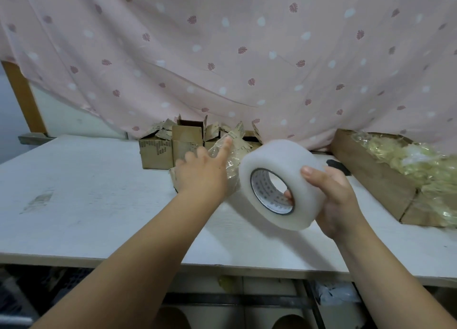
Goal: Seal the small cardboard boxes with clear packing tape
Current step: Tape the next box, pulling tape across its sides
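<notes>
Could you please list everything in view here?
white table: one, white, foreground
pink leaf-print cloth: one, pink, hanging behind
small brown cardboard boxes: at least three, brown, table's far edge
roll of clear packing tape: one, whitish, held above table
crumpled clear plastic film: one, transparent, by the boxes
small black object: one, black, behind the roll
long brown cardboard tray: one, brown, right side
yellowish plastic packets: many, pale yellow, in tray
left hand: one, reaching toward boxes
right hand: one, gripping the tape roll

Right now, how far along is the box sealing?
No box looks sealed: the boxes by the curtain have flaps open. In hand: the right hand grips the tape roll; the left hand reaches, fingers straight, toward them. Left: taping every box.
</notes>
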Demonstrator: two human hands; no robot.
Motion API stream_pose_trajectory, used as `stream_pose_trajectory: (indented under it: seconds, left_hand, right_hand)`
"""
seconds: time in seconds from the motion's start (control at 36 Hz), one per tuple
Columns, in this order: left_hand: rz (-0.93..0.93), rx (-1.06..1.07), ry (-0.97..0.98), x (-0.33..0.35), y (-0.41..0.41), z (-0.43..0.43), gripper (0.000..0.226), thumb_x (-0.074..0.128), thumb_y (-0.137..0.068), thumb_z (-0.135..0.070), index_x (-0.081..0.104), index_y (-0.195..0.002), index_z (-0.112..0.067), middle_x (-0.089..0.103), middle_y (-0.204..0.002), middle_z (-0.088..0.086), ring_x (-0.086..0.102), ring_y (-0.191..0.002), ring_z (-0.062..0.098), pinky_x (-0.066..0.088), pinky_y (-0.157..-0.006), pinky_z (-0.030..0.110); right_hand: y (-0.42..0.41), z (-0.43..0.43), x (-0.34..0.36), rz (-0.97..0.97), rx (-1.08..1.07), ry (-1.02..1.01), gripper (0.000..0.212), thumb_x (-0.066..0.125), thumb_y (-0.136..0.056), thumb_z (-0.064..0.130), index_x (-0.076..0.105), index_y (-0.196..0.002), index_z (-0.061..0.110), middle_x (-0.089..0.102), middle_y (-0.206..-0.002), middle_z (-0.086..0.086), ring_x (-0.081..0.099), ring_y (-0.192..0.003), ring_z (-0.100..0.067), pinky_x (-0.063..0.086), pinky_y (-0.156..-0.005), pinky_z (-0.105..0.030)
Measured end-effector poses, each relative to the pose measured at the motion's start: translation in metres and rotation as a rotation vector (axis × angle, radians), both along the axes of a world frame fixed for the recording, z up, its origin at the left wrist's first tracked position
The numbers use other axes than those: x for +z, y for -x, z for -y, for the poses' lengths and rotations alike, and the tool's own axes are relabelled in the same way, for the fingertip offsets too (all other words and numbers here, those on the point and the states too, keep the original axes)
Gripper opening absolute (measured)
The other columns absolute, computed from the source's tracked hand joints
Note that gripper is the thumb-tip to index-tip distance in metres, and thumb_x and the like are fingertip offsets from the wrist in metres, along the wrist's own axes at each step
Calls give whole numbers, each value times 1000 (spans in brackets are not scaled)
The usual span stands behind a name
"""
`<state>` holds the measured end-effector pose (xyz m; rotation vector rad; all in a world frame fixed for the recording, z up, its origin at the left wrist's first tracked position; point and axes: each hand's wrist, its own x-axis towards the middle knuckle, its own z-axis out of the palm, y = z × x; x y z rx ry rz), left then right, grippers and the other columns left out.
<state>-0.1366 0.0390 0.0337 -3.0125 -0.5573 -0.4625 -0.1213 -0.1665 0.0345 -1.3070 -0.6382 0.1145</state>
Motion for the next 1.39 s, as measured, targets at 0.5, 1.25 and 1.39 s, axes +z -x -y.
stream_pose_trajectory:
  seconds: [0.5,1.25,1.39]
  left_hand:
    - [97,-216,-229,-35,25,21,52,57,-86,-24,41,-135,-30,32,-134,4,31,-127,30,4,-115,49]
    - [319,-162,-304,-50,45,27,97,59,-67,-80,47,-139,-15,59,-105,-3,56,-95,23,29,-96,44]
    - [212,-205,-154,-31,38,13,100,29,-66,-92,26,-140,-26,47,-117,-4,44,-109,21,26,-99,40]
  right_hand:
    - [8,-27,35,-64,37,-225,31,56,-83,36,77,-75,15,66,-64,-1,63,-55,-15,51,-54,-23]
    - [17,-52,43,-30,-182,-455,33,59,-84,38,69,-91,7,68,-70,-3,65,-62,-15,53,-59,-26]
    - [16,-44,45,-52,-126,-523,35,55,-88,38,78,-68,21,67,-64,4,63,-58,-10,52,-57,-23]
